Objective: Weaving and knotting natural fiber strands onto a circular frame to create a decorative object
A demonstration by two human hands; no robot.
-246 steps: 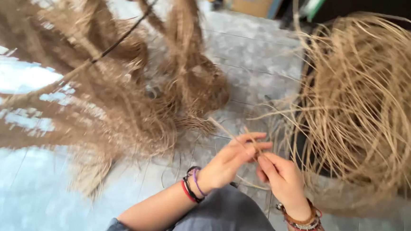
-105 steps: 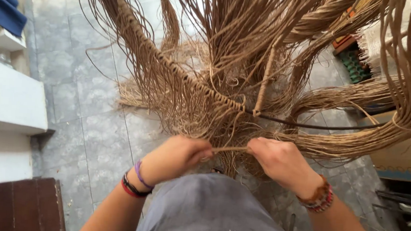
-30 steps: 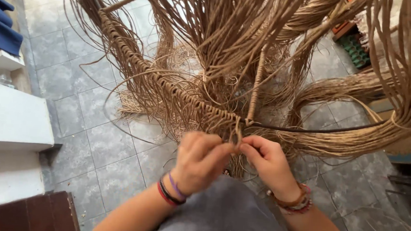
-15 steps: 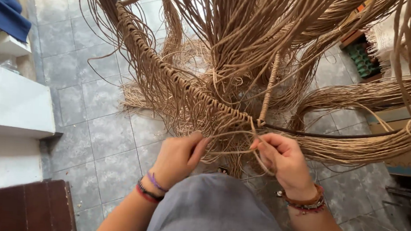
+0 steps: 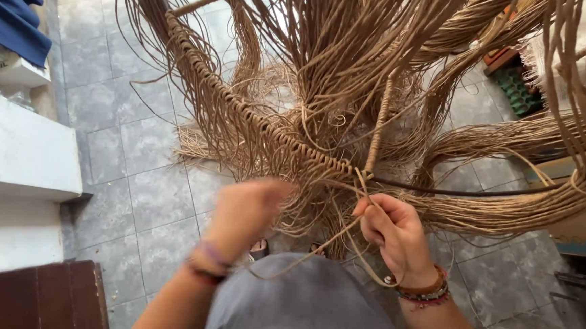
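Observation:
A dark curved frame rod [image 5: 454,190] carries a row of tan fibre knots [image 5: 242,110] running up to the left, with long loose strands [image 5: 341,45] hanging from it. My right hand [image 5: 392,230] pinches a tan fibre strand [image 5: 332,238] just below the end of the knotted row. The strand slants down to the left across my grey lap [image 5: 304,307]. My left hand [image 5: 244,212] is blurred, in front of the hanging strands; its fingers look closed, and whether it holds the strand I cannot tell.
Thick fibre bundles [image 5: 528,199] sweep off to the right. Grey tiled floor [image 5: 143,176] lies below. A white step [image 5: 19,148] and dark wooden boards [image 5: 34,298] are at the left, blue cloth [image 5: 11,12] at top left, a green crate [image 5: 518,87] at upper right.
Over the last half second my left hand swung away from the knot and blurred, and the strand now stretches down across my lap. My right hand stayed by the rod.

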